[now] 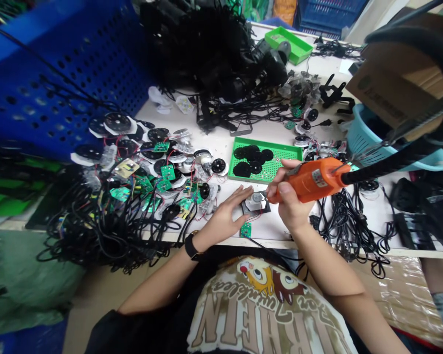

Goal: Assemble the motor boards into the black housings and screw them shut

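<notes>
My right hand (288, 201) is wrapped round an orange power tool (313, 179) whose thick black cable runs off to the right. Its tip points down at a small round silver speaker (256, 200) lying on a dark square piece near the table's front edge. My left hand (227, 214) lies flat with fingers stretched out, pressing beside the speaker on its left. A small green circuit board (245, 229) lies just in front of the speaker, joined to it by thin wires.
A green tray (276, 160) holding black discs sits just behind my hands. Left of them is a heap of speakers, green boards and tangled black cables (107, 216). A blue crate (51, 73) stands far left, a light blue basket (365, 135) right, more cables (347, 216) beside it.
</notes>
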Demonstrator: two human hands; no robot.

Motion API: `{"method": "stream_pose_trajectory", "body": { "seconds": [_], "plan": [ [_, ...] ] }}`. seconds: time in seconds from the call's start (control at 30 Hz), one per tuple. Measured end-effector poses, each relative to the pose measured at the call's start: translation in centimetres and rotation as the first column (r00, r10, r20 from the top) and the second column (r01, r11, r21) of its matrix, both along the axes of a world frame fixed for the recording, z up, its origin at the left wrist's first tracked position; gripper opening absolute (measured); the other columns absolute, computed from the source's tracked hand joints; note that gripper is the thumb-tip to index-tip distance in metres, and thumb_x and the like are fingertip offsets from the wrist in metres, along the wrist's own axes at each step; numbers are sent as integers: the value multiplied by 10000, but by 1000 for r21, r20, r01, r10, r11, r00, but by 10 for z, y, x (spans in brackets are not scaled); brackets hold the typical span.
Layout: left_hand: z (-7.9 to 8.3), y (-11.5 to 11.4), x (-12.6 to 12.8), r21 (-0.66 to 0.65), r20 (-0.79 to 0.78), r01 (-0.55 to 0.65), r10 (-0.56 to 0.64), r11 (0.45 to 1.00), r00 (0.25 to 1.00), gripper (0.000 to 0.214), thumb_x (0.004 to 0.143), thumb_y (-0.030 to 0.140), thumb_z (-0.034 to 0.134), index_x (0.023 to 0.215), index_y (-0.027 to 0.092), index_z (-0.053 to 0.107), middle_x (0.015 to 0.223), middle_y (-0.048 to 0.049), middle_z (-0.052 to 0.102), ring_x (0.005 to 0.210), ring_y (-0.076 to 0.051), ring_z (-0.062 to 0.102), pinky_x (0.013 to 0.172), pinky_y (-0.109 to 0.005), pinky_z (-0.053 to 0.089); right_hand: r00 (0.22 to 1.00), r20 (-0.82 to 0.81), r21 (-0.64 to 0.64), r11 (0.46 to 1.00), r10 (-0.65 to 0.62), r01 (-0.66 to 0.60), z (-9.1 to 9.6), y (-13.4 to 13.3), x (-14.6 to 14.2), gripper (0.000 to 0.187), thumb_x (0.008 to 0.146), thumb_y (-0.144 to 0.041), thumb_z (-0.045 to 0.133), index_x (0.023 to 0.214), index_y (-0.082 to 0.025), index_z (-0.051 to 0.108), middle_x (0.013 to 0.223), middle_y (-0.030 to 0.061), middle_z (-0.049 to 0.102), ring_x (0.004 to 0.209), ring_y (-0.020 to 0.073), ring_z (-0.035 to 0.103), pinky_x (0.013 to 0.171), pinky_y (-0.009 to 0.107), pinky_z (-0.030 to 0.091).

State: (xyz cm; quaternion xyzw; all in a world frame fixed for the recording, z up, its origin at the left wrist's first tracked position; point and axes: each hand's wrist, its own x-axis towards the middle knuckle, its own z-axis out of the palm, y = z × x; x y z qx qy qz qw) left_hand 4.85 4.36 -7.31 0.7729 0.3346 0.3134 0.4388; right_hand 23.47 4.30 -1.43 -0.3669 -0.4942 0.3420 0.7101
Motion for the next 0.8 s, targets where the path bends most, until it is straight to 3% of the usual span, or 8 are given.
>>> {"method": "stream_pose_trajectory", "body": {
  "seconds": [0.13, 0.23, 0.33, 0.4, 0.6, 0.73, 0.8],
  "plan": [
    [-4, -10, 9, 262, 52, -172, 164, 950, 985, 333, 951, 196, 695, 1282, 208, 663, 1342, -118, 711, 1374, -290, 594, 1168, -553, 498, 1000, -22, -18, 1000, 6, -7, 9, -4, 1, 443, 870, -521, 793, 1191, -261, 634, 860, -13, 595, 541, 109, 571, 523, 260, 515],
    [-12, -17, 12, 398, -25, -171, 197, 901, 980, 319, 960, 188, 687, 1277, 188, 654, 1261, -118, 749, 1329, -306, 626, 1129, -561, 523, 999, -30, -18, 1000, -13, 12, 18, -10, 5, 431, 869, -513, 804, 1186, -268, 644, 859, -16, 594, 533, 106, 575, 510, 254, 520],
    [-13, -19, 9, 429, -78, -142, 193, 892, 978, 293, 970, 170, 658, 1262, 194, 654, 1250, -105, 753, 1346, -318, 611, 1142, -577, 496, 998, -60, 21, 999, -37, 38, 24, -14, 9, 353, 879, -461, 814, 1133, -260, 674, 854, -19, 595, 528, 99, 578, 511, 248, 536],
    [-9, -16, 6, 409, -91, -140, 193, 902, 977, 287, 972, 176, 648, 1256, 214, 656, 1243, -88, 755, 1363, -326, 594, 1153, -591, 470, 996, -72, 30, 998, -52, 54, 26, -17, 12, 313, 874, -442, 822, 1080, -250, 685, 846, -18, 598, 523, 96, 576, 514, 246, 545],
    [3, 6, 18, 175, -109, -159, 180, 972, 978, 438, 888, 256, 773, 1311, 217, 667, 1287, -107, 717, 1308, -330, 579, 1119, -535, 477, 993, -56, -4, 995, -104, 104, 24, -22, 18, 292, 857, -446, 836, 1015, -240, 703, 860, -14, 608, 522, 93, 586, 513, 246, 562],
    [0, 24, 23, 90, -112, -182, 192, 979, 975, 240, 841, 230, 822, 1075, 224, 769, 1077, -79, 756, 1159, -323, 619, 1047, -507, 492, 992, -80, 3, 995, -97, 97, 27, -27, 24, 250, 859, -356, 845, 1033, -230, 717, 867, -12, 622, 541, 100, 608, 485, 229, 541],
    [-3, 29, 20, 58, -89, -211, 216, 976, 972, 222, 871, 213, 787, 1090, 217, 754, 1088, -76, 745, 1109, -289, 638, 1014, -458, 511, 990, -57, -39, 991, -132, 130, 29, -28, 28, 328, 839, -361, 858, 1099, -225, 711, 862, -8, 633, 532, 104, 601, 452, 223, 520]
  ]
}}
